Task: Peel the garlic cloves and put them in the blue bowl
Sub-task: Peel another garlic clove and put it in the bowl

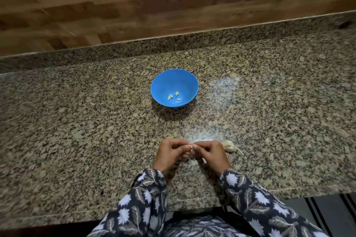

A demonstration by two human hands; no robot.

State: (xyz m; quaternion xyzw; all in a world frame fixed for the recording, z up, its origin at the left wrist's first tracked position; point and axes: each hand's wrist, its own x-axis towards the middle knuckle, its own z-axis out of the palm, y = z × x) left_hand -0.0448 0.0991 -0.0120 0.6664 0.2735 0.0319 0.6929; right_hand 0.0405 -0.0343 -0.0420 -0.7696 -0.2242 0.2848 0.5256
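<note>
Near the front edge of a speckled granite counter (77,121), well in front of a round, smooth blue bowl (164,81), the left hand (169,153) and right hand (211,153) are together pinching one small garlic clove (191,147) between curled fingertips. A few peeled cloves (176,93) are lying inside the bowl. A papery garlic bulb (229,146) is sitting in front of the bowl and to its right, just beside the right hand.

Observed left hand (170,155) and right hand (211,155) joined fingertip to fingertip at 6 o'clock of the view, backs turned up. Noted fingers (179,143) of both curled, pinching a garlic clove (191,147) between them. Recorded forearms in patterned sleeves (142,202) entering from 7 and 5 o'clock, converging.
</note>
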